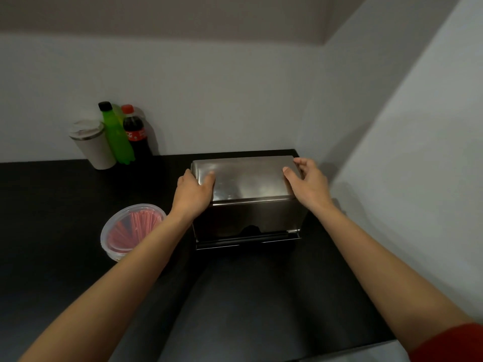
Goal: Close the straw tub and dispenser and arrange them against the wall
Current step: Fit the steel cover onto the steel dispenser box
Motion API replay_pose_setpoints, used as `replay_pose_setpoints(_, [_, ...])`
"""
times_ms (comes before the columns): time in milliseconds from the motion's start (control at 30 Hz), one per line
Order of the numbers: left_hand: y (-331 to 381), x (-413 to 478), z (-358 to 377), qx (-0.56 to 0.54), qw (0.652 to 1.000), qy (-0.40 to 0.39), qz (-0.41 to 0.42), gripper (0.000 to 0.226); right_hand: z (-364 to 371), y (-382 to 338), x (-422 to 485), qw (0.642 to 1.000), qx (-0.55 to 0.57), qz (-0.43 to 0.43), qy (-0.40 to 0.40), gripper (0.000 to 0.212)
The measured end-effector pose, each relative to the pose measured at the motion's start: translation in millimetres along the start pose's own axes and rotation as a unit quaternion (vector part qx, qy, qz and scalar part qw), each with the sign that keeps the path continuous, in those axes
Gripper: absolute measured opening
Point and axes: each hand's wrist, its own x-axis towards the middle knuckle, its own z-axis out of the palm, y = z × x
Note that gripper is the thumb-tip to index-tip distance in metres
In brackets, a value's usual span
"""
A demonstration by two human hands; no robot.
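Both hands are gripping the steel dispenser point(248, 197) by its ends, the left hand point(194, 193) wrapping the left end with its thumb lying on the lid, the right hand point(307, 182) cupping the right end with fingers curling over the far corner. The dispenser is sitting on the black table point(78, 257), its lid looking shut and its back close to the rear wall point(209, 100), near the corner. The straw tub point(130, 229) is standing just left of the dispenser, its clear lid seemingly on and red straws showing through. To finish this well, I would be sliding the dispenser back squarely with even pressure from both sides, then bringing the tub alongside it against the wall.
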Motion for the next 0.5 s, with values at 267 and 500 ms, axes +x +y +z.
replay_pose_setpoints(267, [-2, -3, -2, -0.013, 1.000, 0.004, 0.015, 0.062, 0, -5, -8, 0.999, -0.038, -0.019, 0.017, 0.048])
replay_pose_setpoints(500, [-1, -4, -8, -0.042, 0.999, 0.017, 0.026, 0.055, -4, -13, -9, 0.996, -0.080, -0.037, 0.012, 0.046])
